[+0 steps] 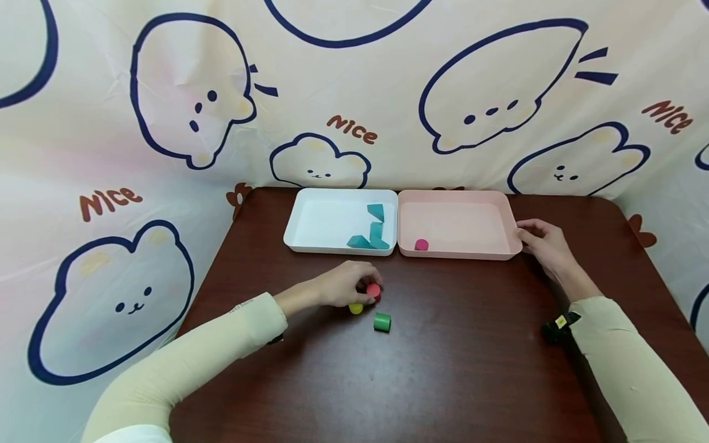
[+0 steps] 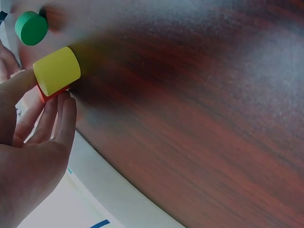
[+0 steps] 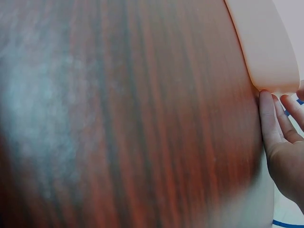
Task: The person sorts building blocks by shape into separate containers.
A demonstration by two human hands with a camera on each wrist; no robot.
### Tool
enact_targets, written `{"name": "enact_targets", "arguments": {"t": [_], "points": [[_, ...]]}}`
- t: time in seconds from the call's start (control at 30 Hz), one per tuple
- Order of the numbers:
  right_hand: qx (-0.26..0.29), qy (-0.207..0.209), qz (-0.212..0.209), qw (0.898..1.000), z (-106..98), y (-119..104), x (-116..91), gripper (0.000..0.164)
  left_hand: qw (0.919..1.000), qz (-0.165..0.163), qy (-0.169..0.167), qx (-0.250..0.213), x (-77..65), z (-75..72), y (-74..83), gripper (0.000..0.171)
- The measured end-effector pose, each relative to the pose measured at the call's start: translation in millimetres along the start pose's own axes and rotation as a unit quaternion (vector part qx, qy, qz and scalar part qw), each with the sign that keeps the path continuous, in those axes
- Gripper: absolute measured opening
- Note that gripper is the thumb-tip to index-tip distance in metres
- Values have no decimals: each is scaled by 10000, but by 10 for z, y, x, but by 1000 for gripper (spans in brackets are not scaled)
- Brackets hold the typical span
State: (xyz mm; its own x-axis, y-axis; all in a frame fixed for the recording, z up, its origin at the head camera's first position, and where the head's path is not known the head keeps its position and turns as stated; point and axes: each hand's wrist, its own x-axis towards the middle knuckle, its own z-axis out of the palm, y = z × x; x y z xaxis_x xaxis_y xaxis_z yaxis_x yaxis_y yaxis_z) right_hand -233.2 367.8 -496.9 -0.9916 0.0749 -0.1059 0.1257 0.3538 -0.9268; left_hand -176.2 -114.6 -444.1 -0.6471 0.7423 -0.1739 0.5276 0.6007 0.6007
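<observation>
My left hand (image 1: 350, 284) pinches a red cylinder block (image 1: 373, 290) between thumb and fingertips, low over the table. Right beside it, partly covered by the thumb, is a yellow cylinder block (image 1: 356, 308); in the left wrist view the yellow block (image 2: 58, 71) hides most of the red one (image 2: 51, 95). A green cylinder block (image 1: 382, 322) lies on its side a little nearer to me. At the far right, my right hand (image 1: 545, 246) touches the right end of a pink tray (image 1: 460, 253) with fairly straight fingers (image 3: 269, 111). Inside that tray sits a magenta round block (image 1: 421, 245).
A white tray (image 1: 327, 248) stands against the pink tray's left side, holding several teal angular blocks (image 1: 376, 231). Both trays are at the back of the dark wooden table (image 1: 443, 357). Behind hangs a patterned curtain (image 1: 399, 111). A black band (image 1: 559, 326) is on my right wrist.
</observation>
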Motion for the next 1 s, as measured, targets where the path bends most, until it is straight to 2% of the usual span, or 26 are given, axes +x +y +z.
{"name": "enact_targets", "arguments": {"t": [0.17, 0.43, 0.63, 0.83, 1.0], "points": [[114, 18, 32, 9999, -5, -11, 5, 43, 10000, 34, 18, 55, 7, -11, -7, 29], [9, -53, 11, 10000, -10, -10, 8, 45, 9997, 192, 44, 175, 60, -38, -14, 24], [-63, -27, 46, 10000, -6, -7, 19, 47, 9997, 216, 43, 55, 101, -40, 10, 24], [-67, 22, 57, 10000, 2, -19, 22, 47, 9996, 284, 76, -44, 186, -66, 30, 24], [-80, 45, 52, 9999, 3, -22, 12, 47, 9994, 257, 233, -38, 280, -137, 78, 27]]}}
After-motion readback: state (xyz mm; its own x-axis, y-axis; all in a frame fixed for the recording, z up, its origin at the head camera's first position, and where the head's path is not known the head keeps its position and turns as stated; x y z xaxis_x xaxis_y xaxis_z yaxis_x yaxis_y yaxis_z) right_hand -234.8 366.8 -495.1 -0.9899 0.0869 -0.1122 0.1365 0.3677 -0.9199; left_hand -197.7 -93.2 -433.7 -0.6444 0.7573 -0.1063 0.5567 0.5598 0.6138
